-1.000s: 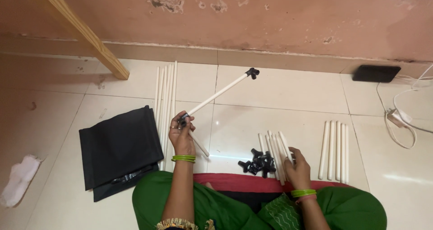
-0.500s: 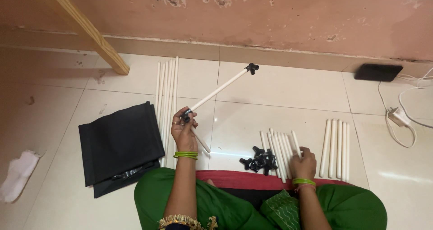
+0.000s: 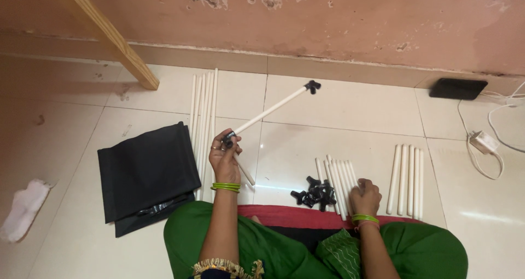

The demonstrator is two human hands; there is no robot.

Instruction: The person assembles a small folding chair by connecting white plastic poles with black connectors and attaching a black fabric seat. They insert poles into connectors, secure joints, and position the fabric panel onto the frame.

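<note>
Left hand [image 3: 223,157] is closed around the near end of a white rod [image 3: 269,111], which angles up and away, a black connector [image 3: 312,86] on its far tip. Right hand [image 3: 365,196] rests, fingers bent, on a bundle of short white rods [image 3: 334,176] beside a heap of black connectors [image 3: 315,193]; whether it grips one is apparently hidden. Advice: pinch a single rod cleanly, keep the held rod steady and square for joining.

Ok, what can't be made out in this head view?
- Right hand: fingers rest on short white rods; whether they grip one is hidden.
- Black connectors: too small to count.
- Left hand: covers the long rod's near end.
- Black fabric: folds hide what's beneath.
</note>
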